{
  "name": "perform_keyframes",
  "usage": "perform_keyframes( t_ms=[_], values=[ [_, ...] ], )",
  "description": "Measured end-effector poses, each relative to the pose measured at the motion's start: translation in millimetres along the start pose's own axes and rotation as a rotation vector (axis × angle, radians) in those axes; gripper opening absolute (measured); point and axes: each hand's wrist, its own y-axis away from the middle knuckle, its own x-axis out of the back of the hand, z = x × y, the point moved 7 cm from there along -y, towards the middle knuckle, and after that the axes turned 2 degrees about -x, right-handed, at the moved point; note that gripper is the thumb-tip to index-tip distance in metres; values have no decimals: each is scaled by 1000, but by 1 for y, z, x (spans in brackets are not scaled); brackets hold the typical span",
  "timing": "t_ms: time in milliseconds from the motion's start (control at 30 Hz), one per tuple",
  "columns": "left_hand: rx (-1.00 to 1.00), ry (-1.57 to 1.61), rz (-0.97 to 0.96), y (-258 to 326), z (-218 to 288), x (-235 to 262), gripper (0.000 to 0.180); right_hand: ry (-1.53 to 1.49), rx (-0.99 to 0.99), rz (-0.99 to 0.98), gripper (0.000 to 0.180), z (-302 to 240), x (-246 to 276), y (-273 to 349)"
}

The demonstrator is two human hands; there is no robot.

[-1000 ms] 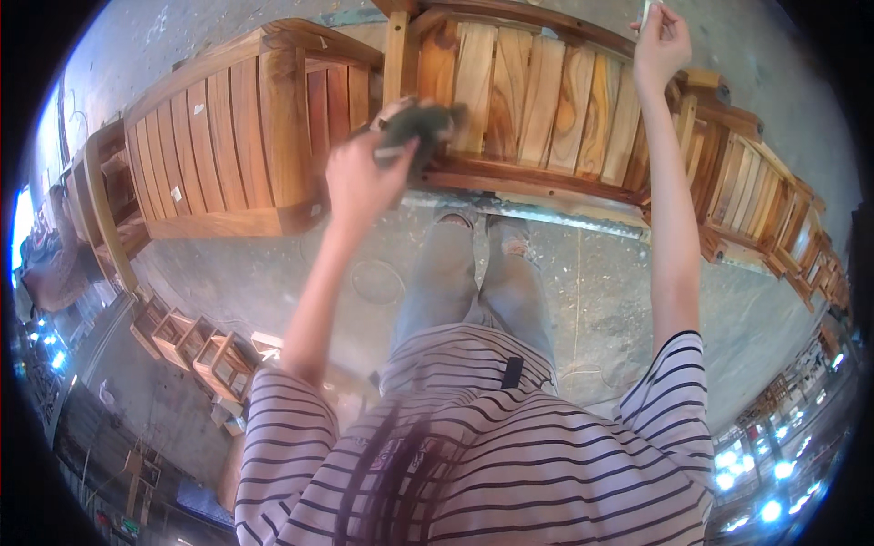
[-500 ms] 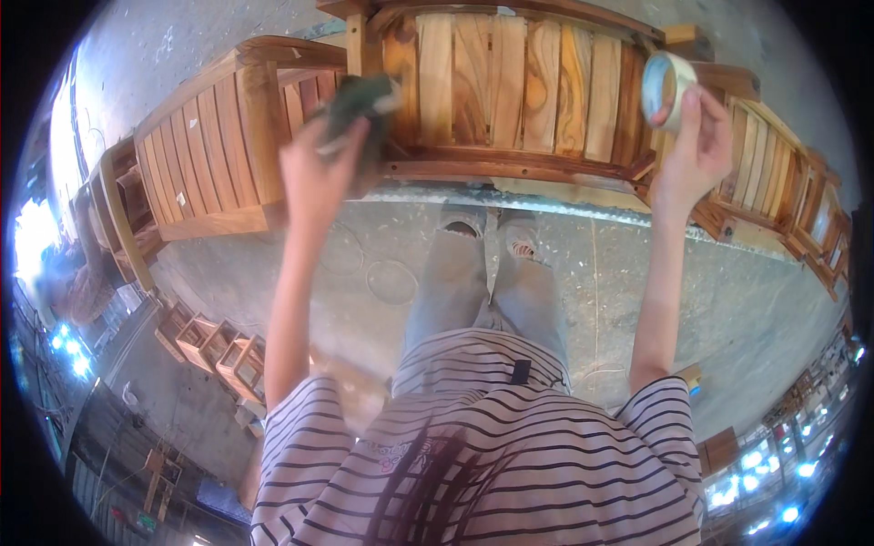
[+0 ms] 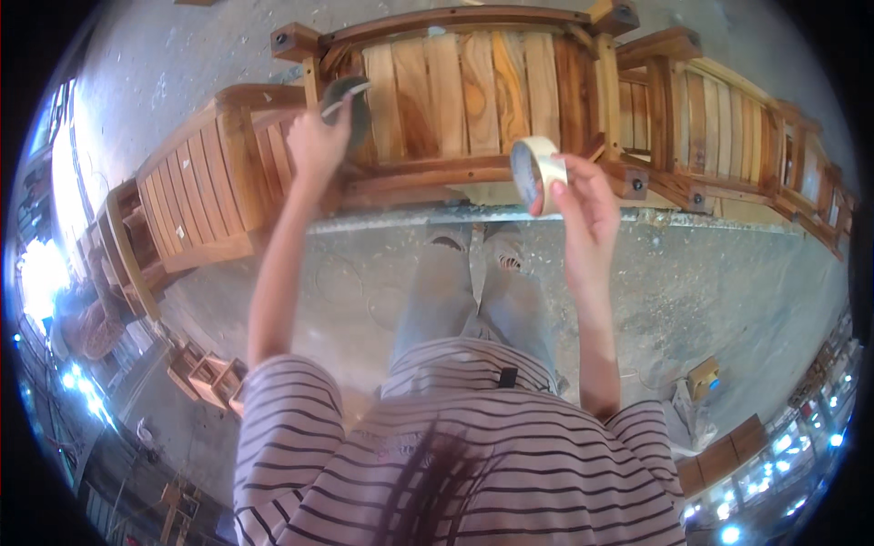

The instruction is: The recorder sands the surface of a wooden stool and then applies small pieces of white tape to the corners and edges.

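Note:
My left hand (image 3: 316, 150) is closed round a dark, pad-like thing (image 3: 357, 118) with a pale strip along its top. Blur hides whether it is cloth or sandpaper. It is at the left end of the slatted wooden furniture piece (image 3: 446, 91), by its frame post. With the thumb and fingers of my right hand (image 3: 592, 214) I grip a roll of masking tape (image 3: 552, 169), cream outside and bluish within. The roll is raised, hole showing, in front of the furniture's near rail (image 3: 437, 171).
More slatted wooden furniture stands to the left (image 3: 196, 187) and right (image 3: 728, 114). Small wooden frames (image 3: 211, 375) lie on the concrete floor (image 3: 665, 300) at lower left. A brown box (image 3: 703, 375) and a pale bag (image 3: 685, 414) are at lower right.
My right hand has carried the tape roll left and down. My left hand keeps the dark thing, which has shifted slightly left. The view has moved rightward along the furniture.

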Motion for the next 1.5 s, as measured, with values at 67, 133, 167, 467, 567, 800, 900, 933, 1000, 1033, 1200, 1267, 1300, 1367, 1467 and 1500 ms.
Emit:
perform_keyframes(
  t_ms=[67, 133, 167, 467, 567, 800, 900, 933, 1000, 1033, 1200, 1267, 1300, 1367, 1467, 1500],
  values=[
    [-36, 612, 13, 24, 60, 17, 54, 0, -24, 3, 25, -8, 1, 16],
    [-101, 668, -260, 47, 137, 17, 43, -42, 26, -6, 29, -16, 11, 23],
    [-201, 659, -309, 55, 172, 18, 37, -18, 44, 39, 31, -22, 14, 25],
    [-347, 1204, -451, 91, 217, 50, 37, 212, 53, 94, 40, -37, 21, 34],
    [-418, 1108, -380, 98, 209, 67, 27, 145, 5, -40, 41, -29, -2, 35],
    [-309, 1060, -275, 112, 175, 72, 20, 241, 15, -107, 39, -22, -30, 41],
    [-355, 922, -156, 125, 160, 83, 15, 256, -76, -107, 35, -9, -44, 42],
    [-324, 894, -135, 132, 152, 83, 14, 290, -88, -116, 31, 0, -49, 42],
    [-279, 862, -108, 147, 134, 79, 12, 325, -103, -139, 27, 19, -58, 44],
    [-174, 935, -152, 153, 123, 69, 13, 387, -102, -168, 23, 29, -62, 46],
    [-141, 771, -140, 173, 81, 53, 16, 578, -236, -222, 10, 75, -77, 67],
    [-67, 768, -141, 176, 70, 48, 16, 660, -188, -252, 10, 83, -83, 73],
    [-58, 770, -140, 178, 65, 46, 16, 739, -136, -270, 10, 85, -87, 74],
    [-162, 767, -202, 184, 63, 38, 16, 801, -93, -304, 10, 91, -93, 74],
    [-151, 738, -198, 183, 52, 34, 15, 821, -89, -309, 11, 95, -104, 72],
    [-148, 741, -198, 183, 49, 32, 15, 781, -129, -283, 11, 98, -105, 71]
  ],
)
